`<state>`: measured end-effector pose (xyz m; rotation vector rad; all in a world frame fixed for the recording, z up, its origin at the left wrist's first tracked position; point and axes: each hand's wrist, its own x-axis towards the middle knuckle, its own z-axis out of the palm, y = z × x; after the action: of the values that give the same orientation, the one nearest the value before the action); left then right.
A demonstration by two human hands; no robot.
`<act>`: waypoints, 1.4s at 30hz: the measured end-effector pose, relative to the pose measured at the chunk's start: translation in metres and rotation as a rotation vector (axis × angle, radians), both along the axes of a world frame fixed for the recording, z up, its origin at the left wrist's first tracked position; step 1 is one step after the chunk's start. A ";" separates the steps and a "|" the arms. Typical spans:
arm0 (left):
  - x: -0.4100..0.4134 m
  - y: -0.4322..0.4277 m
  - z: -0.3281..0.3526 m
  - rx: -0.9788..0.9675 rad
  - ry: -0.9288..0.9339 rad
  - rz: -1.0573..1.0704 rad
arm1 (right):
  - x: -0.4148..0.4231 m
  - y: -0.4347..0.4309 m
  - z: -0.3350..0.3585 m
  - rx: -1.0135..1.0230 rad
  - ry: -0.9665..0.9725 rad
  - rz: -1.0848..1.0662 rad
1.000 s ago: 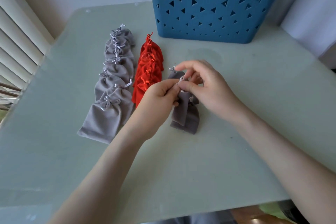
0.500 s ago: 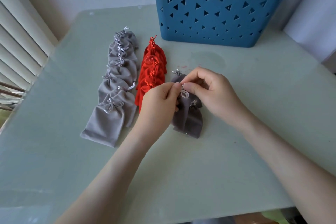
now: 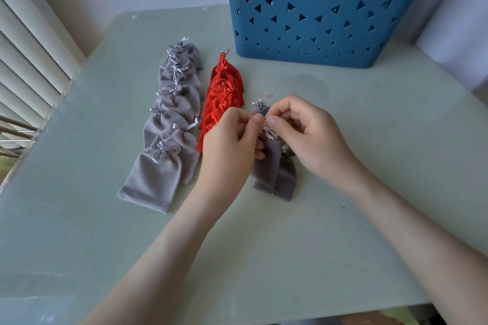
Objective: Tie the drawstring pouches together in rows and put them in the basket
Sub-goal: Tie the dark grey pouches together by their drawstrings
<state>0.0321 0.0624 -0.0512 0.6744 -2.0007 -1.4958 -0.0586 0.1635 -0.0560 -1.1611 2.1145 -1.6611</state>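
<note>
My left hand [image 3: 227, 144] and right hand [image 3: 311, 137] each pinch the pale drawstring [image 3: 270, 132] between thumb and forefinger. I hold them close together so I can work the knot joining the dark grey pouches [image 3: 280, 179], which lie just beneath them on the counter [image 3: 369, 171]. The grey row [image 3: 171, 113] and red row [image 3: 224, 92], seemingly tied, lie beyond my left hand, out of the way. The basket [image 3: 317, 34] stands ahead of my right hand.

A single head-worn camera is looking forward and steeply down, sitting close above the worktop [image 3: 396, 113]. It is facing the far edge, taking in the basket [image 3: 317, 21] at the top and the window blinds [image 3: 26, 60] at the left.
</note>
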 end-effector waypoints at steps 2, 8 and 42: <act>0.000 -0.001 0.000 0.025 0.007 -0.010 | 0.000 0.000 -0.001 -0.016 0.030 0.009; 0.000 -0.003 0.001 0.170 0.034 -0.130 | -0.003 0.001 -0.001 -0.021 0.040 0.002; 0.001 -0.015 -0.005 -0.766 0.229 -0.196 | -0.024 0.018 0.013 0.018 -0.684 0.397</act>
<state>0.0334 0.0475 -0.0566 -0.0124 -2.2586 -0.7340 -0.0827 0.1816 -0.0431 -0.7764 1.3742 -1.5455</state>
